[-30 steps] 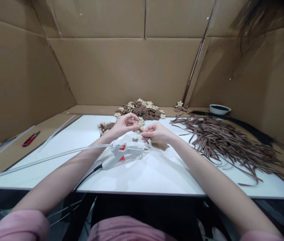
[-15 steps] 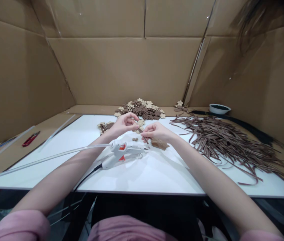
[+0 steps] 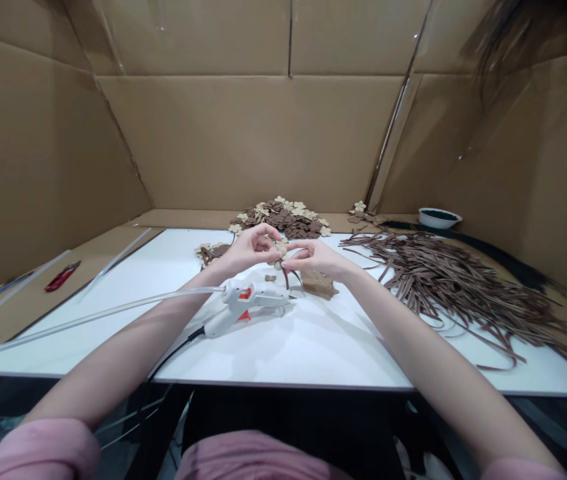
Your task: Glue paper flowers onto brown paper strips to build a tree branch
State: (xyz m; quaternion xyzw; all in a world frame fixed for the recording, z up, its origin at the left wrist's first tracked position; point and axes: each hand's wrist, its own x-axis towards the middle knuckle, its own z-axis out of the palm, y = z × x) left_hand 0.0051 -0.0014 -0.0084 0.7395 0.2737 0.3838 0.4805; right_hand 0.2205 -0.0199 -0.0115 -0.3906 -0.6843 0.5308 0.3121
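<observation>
My left hand (image 3: 256, 252) pinches a small beige flower cut-out (image 3: 281, 248) above the middle of the table. From the other side, my right hand (image 3: 316, 260) is closed with thumb and fingers at the flower's edge, on a thin brown strip (image 3: 286, 277) whose ends hang down below. The fingertips partly hide where strip and flower meet. Just under the hands lies a white glue gun (image 3: 236, 303) with an orange trigger, its nozzle to the right. A brownish lump (image 3: 319, 285) and a smaller brown bit (image 3: 270, 277) rest near the nozzle.
Beige and brown flower cut-outs (image 3: 283, 217) are heaped at the back, with a smaller pile (image 3: 211, 253) by my left wrist. Many brown strips (image 3: 443, 273) spread over the right side. A white bowl (image 3: 438, 218) stands behind them; a red cutter (image 3: 62, 277) lies left. Cardboard walls (image 3: 253, 140) enclose the table.
My right hand has shifted slightly up, its fingertips now against the flower's edge. The brown strip, earlier slanting between the hands, now hangs below the flower. The glue gun stays put.
</observation>
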